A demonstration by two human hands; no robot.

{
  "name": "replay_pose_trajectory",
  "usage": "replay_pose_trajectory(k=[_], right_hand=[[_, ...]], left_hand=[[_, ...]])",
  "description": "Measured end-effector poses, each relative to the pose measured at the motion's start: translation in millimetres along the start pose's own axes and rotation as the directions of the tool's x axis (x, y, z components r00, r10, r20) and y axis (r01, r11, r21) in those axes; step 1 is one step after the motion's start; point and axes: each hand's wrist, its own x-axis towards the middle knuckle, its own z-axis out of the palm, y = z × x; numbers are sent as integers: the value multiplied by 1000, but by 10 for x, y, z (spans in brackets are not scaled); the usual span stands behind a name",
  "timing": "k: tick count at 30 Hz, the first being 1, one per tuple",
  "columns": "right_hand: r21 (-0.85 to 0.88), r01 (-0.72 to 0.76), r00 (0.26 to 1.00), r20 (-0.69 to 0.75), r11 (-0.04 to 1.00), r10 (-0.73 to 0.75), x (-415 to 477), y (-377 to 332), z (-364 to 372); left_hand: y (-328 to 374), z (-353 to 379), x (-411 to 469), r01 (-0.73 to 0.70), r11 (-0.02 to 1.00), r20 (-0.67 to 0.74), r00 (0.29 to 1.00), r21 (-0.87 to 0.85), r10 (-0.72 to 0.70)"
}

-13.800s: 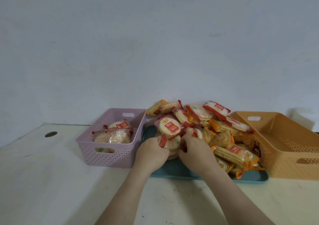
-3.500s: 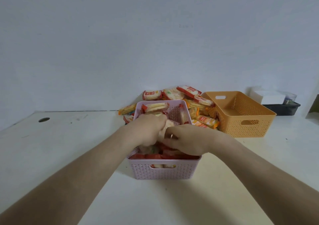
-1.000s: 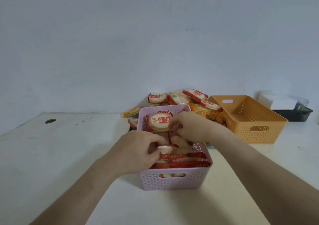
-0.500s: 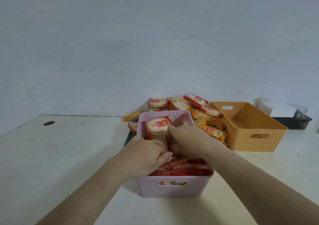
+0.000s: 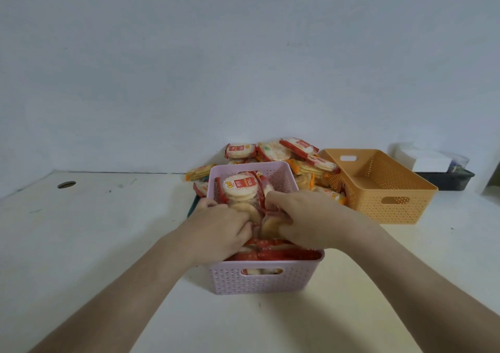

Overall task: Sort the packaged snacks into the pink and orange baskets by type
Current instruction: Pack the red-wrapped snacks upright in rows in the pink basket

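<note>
The pink basket (image 5: 263, 281) stands in front of me, lengthwise, with red-wrapped round rice cracker packs (image 5: 239, 186) standing on edge inside. Both hands are down in it. My left hand (image 5: 220, 229) has its fingers curled into the packs at the left. My right hand (image 5: 300, 217) grips packs in the middle, thumb and fingers around them. Behind the basket lies the pile of mixed snacks (image 5: 281, 154), red packs and orange-wrapped ones. The orange basket (image 5: 378, 187) stands at the right with its visible floor bare.
A teal tray edge (image 5: 192, 206) shows under the snack pile. At the far right sits a dark tray (image 5: 446, 181) holding a white box (image 5: 422, 158). The white table has a round cable hole (image 5: 66, 184) at the far left. A wall rises behind.
Both hands have pushed deeper into the pink basket and closed together over the standing packs. One pack now stands upright at the basket's far end.
</note>
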Motion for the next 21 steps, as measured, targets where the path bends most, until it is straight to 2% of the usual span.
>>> replay_pose_trajectory(k=[3,5,10,13,15,18,21], right_hand=[[3,11,999,31,1000,-11,9,7,85],[40,9,1000,20,999,-10,10,33,127],[315,24,997,-81,949,2,-29,109,125],[201,49,995,-94,978,-31,-45,89,115],[104,78,997,-11,992,-77,-33,40,94],[93,-7,967,253,996,-16,5,-27,-17],[115,-49,952,307,992,11,58,-30,-73]], left_hand=[[-37,-2,-10,-32,996,-49,998,-84,28],[-66,1,-26,-14,990,-25,1000,-138,11],[-30,-56,-7,-47,984,87,994,-174,62],[-1,-69,12,-49,984,103,992,-170,67],[10,-52,13,-18,991,78,997,-132,29],[18,-47,46,-5,988,82,997,-151,18],[15,-82,93,17,978,124,992,-210,9]])
